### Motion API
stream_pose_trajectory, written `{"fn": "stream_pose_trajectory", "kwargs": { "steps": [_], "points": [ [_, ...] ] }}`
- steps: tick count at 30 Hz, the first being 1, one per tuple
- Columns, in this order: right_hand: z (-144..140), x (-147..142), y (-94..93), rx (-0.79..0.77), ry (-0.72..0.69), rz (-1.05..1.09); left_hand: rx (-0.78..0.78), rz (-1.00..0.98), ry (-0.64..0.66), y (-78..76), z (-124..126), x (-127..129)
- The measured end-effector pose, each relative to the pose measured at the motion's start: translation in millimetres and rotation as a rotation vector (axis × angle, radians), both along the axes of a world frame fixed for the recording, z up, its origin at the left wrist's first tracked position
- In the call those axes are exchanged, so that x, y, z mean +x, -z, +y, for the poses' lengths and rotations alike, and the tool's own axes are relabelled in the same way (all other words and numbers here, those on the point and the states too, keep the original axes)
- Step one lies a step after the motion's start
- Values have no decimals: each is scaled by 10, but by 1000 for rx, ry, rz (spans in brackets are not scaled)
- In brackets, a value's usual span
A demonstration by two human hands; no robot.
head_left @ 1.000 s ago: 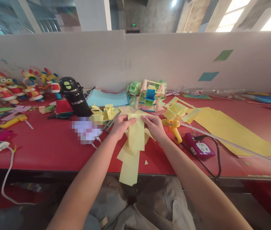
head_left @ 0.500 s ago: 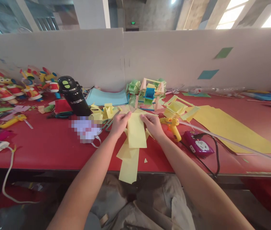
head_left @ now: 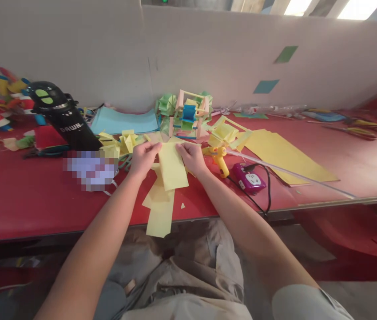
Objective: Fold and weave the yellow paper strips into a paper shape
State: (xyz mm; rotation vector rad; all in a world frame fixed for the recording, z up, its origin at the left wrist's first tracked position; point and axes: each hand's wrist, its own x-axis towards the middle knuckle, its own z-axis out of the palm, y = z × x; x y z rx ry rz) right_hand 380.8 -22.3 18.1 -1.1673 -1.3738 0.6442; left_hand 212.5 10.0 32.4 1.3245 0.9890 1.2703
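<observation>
My left hand [head_left: 144, 156] and my right hand [head_left: 191, 156] each pinch a top corner of a yellow paper sheet [head_left: 172, 168], held just above the red table [head_left: 41, 200]. Beneath it lie more yellow paper strips [head_left: 159, 209], one hanging over the table's front edge. A yellow glue gun [head_left: 219, 158] lies just right of my right hand. Folded yellow paper pieces [head_left: 125, 143] sit behind my left hand.
A black flask [head_left: 62, 116] stands at the left, with a blurred item [head_left: 90, 170] in front of it. A purple power strip [head_left: 250, 179] with a black cord, a large yellow sheet [head_left: 283, 155], a paper wheel model [head_left: 188, 114], blue paper [head_left: 125, 121] and a white partition [head_left: 208, 58] are behind.
The camera tilted down and turned right, so everything shifted left and up in view. Both hands still hold the yellow sheet in the same way.
</observation>
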Motion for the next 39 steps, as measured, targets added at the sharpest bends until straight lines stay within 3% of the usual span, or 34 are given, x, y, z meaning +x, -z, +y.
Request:
{"fn": "stream_pose_trajectory", "kwargs": {
  "steps": [3, 8, 13, 17, 21, 26, 31, 36, 39],
  "points": [
    [2, 10, -11, 13, 37, 15, -88, 12, 108, -32, -24, 3],
    [1, 18, -14, 35, 57, -7, -71, 61, 41, -17, -24, -10],
    [3, 40, -16, 67, 110, -8, -92, 62, 132, -7, -27, -13],
    [15, 44, -10, 63, 123, -5, -75, 95, 107, -18, -40, -13],
    [-5, 33, -26, 64, 138, 34, -110, 94, 193, -44, -65, -6],
    [-39, 18, -62, 32, 130, 51, -110, 115, 133, -43, -70, 1],
    [-27, 40, -45, 56, 214, 35, -127, 79, 306, 0, -42, -12],
    [-24, 33, -40, 50, 195, 75, -136, 135, 233, 50, 3, -37],
    [-36, 23, -60, 74, 213, 99, -136, 140, 262, 49, -2, -46]
  ]
}}
